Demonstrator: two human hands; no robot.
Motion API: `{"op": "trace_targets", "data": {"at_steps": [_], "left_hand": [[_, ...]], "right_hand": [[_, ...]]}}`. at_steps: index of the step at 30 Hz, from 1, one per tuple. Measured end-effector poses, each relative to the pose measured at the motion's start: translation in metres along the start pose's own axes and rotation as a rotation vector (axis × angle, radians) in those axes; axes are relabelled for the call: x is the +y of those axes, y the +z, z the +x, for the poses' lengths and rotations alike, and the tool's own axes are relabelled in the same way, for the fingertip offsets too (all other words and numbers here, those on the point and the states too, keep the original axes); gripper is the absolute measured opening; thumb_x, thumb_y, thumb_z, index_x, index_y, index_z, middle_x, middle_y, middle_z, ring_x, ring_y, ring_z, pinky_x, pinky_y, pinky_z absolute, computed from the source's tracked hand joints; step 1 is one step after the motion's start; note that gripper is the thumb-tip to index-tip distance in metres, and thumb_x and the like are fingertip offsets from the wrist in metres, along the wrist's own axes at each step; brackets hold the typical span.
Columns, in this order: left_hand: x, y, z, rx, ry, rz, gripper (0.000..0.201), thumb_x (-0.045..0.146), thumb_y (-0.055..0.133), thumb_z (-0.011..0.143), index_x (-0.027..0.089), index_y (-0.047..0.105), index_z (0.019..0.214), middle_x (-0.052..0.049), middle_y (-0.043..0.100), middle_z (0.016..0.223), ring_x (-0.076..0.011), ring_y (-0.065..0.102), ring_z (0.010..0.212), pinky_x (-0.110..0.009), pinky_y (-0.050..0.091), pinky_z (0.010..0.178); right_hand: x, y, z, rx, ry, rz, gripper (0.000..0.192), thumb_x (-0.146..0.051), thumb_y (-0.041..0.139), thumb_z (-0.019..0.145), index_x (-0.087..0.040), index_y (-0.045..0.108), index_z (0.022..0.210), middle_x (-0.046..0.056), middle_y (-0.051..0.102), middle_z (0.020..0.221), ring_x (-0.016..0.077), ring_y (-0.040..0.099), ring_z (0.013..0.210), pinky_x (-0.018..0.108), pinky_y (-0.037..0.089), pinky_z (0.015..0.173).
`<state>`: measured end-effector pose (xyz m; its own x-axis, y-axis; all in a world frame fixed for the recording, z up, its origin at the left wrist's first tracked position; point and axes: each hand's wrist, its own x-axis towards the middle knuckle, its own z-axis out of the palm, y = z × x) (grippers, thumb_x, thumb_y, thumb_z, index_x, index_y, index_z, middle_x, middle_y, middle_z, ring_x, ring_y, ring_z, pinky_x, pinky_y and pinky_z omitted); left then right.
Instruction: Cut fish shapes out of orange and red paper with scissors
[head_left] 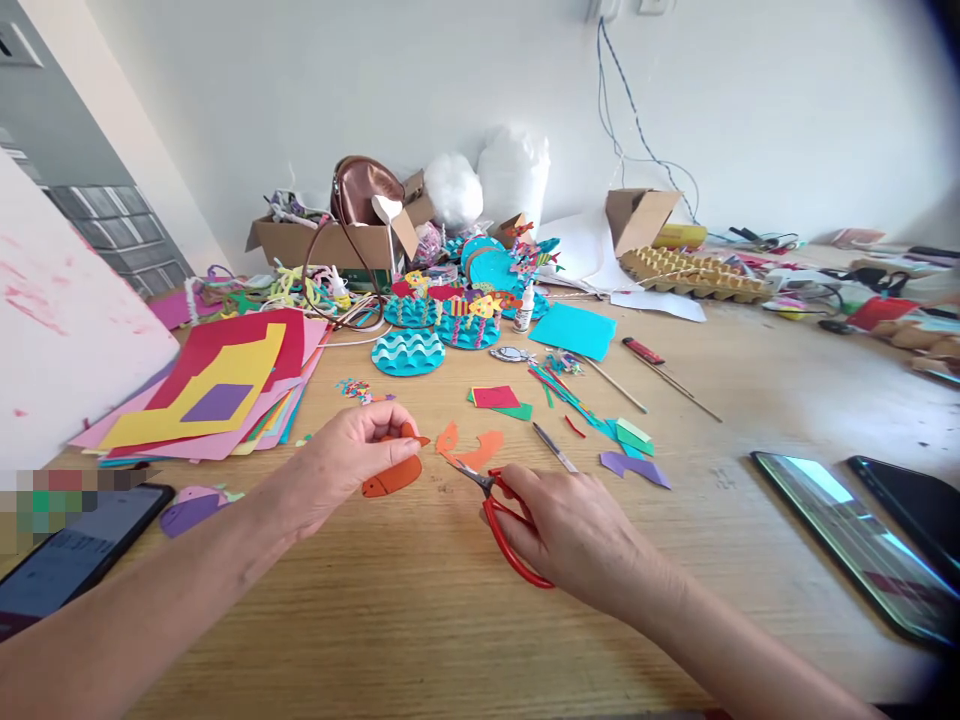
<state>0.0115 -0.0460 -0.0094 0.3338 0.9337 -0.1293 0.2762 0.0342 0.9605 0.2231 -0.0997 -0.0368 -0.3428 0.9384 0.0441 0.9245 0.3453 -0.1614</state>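
Between the thumb and fingers of my left hand [375, 445] is an orange paper fish [391, 478], with drawn lines and a small eye at its left end. My right hand [574, 525] grips red-handled scissors [517, 560], their blades pointing left toward the fish. Just beyond the blade tips lie orange paper offcuts [480, 447] on the table. A pen [553, 446] rests behind my right hand. Left of my left forearm is a purple and pink paper fish [193, 508], partly hidden by the arm.
Coloured paper sheets [225, 380] are stacked at left. Blue wavy discs [409, 352], a glue bottle [524, 308] and a blue sheet [574, 330] stand farther back. Phones [855, 540] lie at right, another [82, 555] at left. An egg tray [690, 275] sits near the wall.
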Motion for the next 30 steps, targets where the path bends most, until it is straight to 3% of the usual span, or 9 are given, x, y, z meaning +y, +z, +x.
{"op": "trace_targets", "data": {"at_steps": [6, 9, 12, 15, 17, 20, 24, 27, 30], "left_hand": [[-0.004, 0.000, 0.001, 0.004, 0.037, 0.029, 0.011, 0.028, 0.059, 0.070, 0.017, 0.055, 0.067, 0.005, 0.047, 0.061, -0.0086, 0.041, 0.058, -0.020, 0.031, 0.053], [-0.004, 0.003, -0.002, -0.111, 0.068, 0.072, 0.010, 0.027, 0.056, 0.073, 0.018, 0.056, 0.069, 0.003, 0.054, 0.067, -0.0104, 0.049, 0.063, -0.022, 0.039, 0.058], [-0.003, 0.008, -0.006, -0.286, 0.238, 0.254, 0.010, 0.022, 0.053, 0.077, 0.019, 0.056, 0.068, -0.002, 0.064, 0.089, -0.0150, 0.058, 0.082, -0.027, 0.045, 0.073], [-0.008, 0.012, -0.007, -0.386, 0.520, 0.575, 0.015, 0.014, 0.049, 0.080, 0.019, 0.056, 0.068, -0.003, 0.064, 0.110, -0.0189, 0.051, 0.108, -0.033, 0.038, 0.093], [-0.015, 0.012, -0.006, -0.396, 0.644, 0.770, 0.017, 0.012, 0.046, 0.082, 0.019, 0.058, 0.073, -0.004, 0.060, 0.120, -0.0218, 0.044, 0.119, -0.039, 0.033, 0.100], [-0.023, 0.008, -0.002, -0.340, 0.647, 0.960, 0.019, 0.010, 0.045, 0.082, 0.019, 0.061, 0.077, -0.007, 0.060, 0.122, -0.0264, 0.043, 0.120, -0.048, 0.031, 0.100], [-0.018, 0.005, -0.005, -0.282, 0.629, 0.986, 0.021, 0.012, 0.044, 0.083, 0.018, 0.061, 0.072, -0.009, 0.058, 0.124, -0.0255, 0.047, 0.117, -0.043, 0.036, 0.099], [-0.013, 0.010, -0.011, -0.347, 0.787, 0.966, 0.019, 0.011, 0.046, 0.082, 0.020, 0.060, 0.074, -0.005, 0.046, 0.137, -0.0250, 0.035, 0.128, -0.043, 0.026, 0.106], [-0.018, 0.014, -0.011, -0.405, 0.828, 0.982, 0.024, 0.005, 0.043, 0.081, 0.020, 0.062, 0.081, -0.006, 0.049, 0.134, -0.0258, 0.036, 0.127, -0.047, 0.022, 0.106]], "right_hand": [[0.003, -0.001, 0.001, -0.062, 0.010, -0.007, 0.017, -0.028, 0.044, 0.084, -0.020, 0.053, 0.072, 0.001, 0.064, 0.061, 0.0138, 0.055, 0.051, 0.025, 0.016, 0.046], [0.005, 0.004, 0.002, -0.034, -0.016, -0.080, 0.013, -0.027, 0.046, 0.082, -0.020, 0.055, 0.075, 0.001, 0.066, 0.067, 0.0161, 0.059, 0.056, 0.025, 0.016, 0.047], [0.004, 0.006, 0.002, -0.033, -0.057, -0.135, 0.014, -0.025, 0.046, 0.082, -0.020, 0.056, 0.075, 0.002, 0.066, 0.068, 0.0181, 0.062, 0.059, 0.026, 0.019, 0.048], [0.002, 0.004, 0.001, -0.022, -0.064, -0.165, 0.015, -0.025, 0.045, 0.083, -0.020, 0.058, 0.078, 0.002, 0.067, 0.070, 0.0195, 0.063, 0.061, 0.026, 0.022, 0.050], [0.001, -0.001, -0.001, -0.001, -0.074, -0.186, 0.014, -0.023, 0.046, 0.082, -0.020, 0.058, 0.077, 0.002, 0.067, 0.069, 0.0196, 0.063, 0.060, 0.027, 0.023, 0.051], [0.003, -0.008, -0.004, 0.045, -0.089, -0.196, 0.011, -0.022, 0.050, 0.080, -0.019, 0.057, 0.073, 0.002, 0.066, 0.067, 0.0191, 0.062, 0.058, 0.027, 0.022, 0.051], [0.010, -0.012, -0.005, 0.024, -0.044, -0.174, 0.013, -0.027, 0.049, 0.082, -0.019, 0.058, 0.075, 0.003, 0.066, 0.065, 0.0176, 0.061, 0.053, 0.027, 0.017, 0.047], [0.009, -0.013, -0.003, -0.033, -0.018, -0.184, 0.016, -0.028, 0.047, 0.083, -0.020, 0.058, 0.074, 0.003, 0.066, 0.063, 0.0175, 0.061, 0.051, 0.027, 0.013, 0.045], [0.006, -0.015, -0.002, -0.059, -0.022, -0.191, 0.015, -0.025, 0.048, 0.081, -0.019, 0.058, 0.072, 0.005, 0.067, 0.065, 0.0187, 0.062, 0.054, 0.027, 0.014, 0.046]]}}
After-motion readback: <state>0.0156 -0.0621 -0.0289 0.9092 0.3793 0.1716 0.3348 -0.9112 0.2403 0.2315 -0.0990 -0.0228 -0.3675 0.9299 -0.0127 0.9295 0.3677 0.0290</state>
